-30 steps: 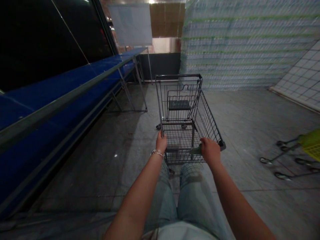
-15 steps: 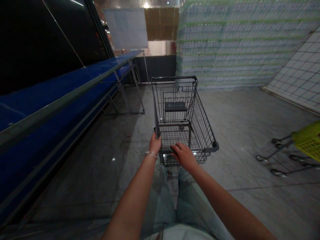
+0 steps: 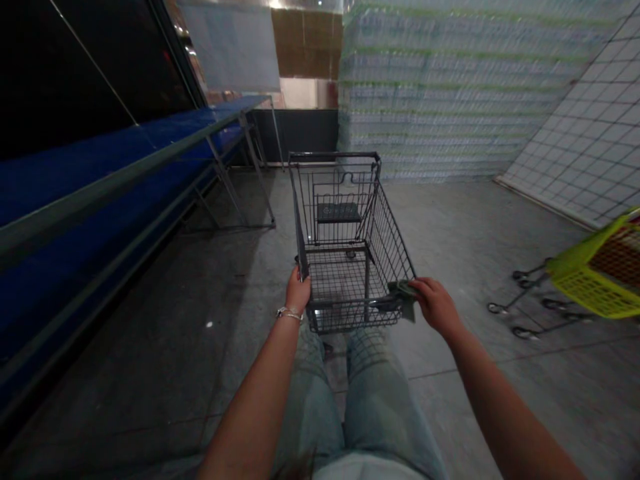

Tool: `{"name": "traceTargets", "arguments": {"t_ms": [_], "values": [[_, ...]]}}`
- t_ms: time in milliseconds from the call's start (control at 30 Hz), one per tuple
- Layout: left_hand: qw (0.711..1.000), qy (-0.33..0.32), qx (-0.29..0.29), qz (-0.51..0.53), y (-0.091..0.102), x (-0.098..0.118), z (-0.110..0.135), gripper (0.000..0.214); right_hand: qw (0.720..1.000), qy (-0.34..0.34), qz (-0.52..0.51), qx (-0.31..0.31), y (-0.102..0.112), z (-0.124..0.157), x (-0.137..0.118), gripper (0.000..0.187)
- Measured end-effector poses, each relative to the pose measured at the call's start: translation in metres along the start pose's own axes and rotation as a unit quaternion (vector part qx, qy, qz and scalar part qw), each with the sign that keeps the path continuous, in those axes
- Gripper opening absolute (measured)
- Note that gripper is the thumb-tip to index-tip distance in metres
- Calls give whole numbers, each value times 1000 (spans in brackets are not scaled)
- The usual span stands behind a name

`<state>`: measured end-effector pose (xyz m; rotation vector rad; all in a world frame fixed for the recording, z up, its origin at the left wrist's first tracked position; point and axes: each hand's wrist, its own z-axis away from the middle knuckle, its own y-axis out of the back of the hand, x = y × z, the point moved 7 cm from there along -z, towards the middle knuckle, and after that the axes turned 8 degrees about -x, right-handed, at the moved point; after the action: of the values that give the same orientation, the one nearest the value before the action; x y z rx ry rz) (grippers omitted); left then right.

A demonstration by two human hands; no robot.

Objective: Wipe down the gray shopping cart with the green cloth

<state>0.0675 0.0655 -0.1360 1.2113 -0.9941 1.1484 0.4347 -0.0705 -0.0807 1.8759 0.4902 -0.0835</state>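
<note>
A dark wire shopping cart stands in front of me, and its basket holds nothing except a small dark flap panel at the far end. My left hand grips the cart's left side rail near the handle end. At the right near corner of the cart, my right hand pinches a crumpled grey-green cloth against the rim. A thin bracelet circles my left wrist.
A long blue-topped display counter on metal legs runs along the left. Shrink-wrapped stacks of bottled water rise ahead. A yellow-green cart stands at the right on the concrete floor, near a white tiled panel.
My right hand has moved from the middle of the cart's near rim to its right corner, onto the cloth. The yellow-green cart shows more fully at the right.
</note>
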Motion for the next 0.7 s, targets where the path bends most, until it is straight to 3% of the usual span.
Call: {"name": "traceTargets", "arguments": {"t_ms": [67,133,400,500,600,700], "values": [[1000,-2,2,0,0,2,0,49,999,-29,-17,33,5,8,16,32],[1000,-4,7,0,1,2,0,49,998,-35,-36,46,0,12,16,31],[1000,-3,18,13,6,-4,-4,54,996,-45,8,72,-46,-9,-67,23],[1000,5,11,16,12,-6,-7,54,998,-10,-1,62,-54,-14,-87,27],[1000,18,4,12,20,-8,-10,56,999,41,-6,34,-52,-9,-87,40],[999,34,-4,14,27,-10,-13,58,998,54,-1,38,-41,4,-66,46]]}}
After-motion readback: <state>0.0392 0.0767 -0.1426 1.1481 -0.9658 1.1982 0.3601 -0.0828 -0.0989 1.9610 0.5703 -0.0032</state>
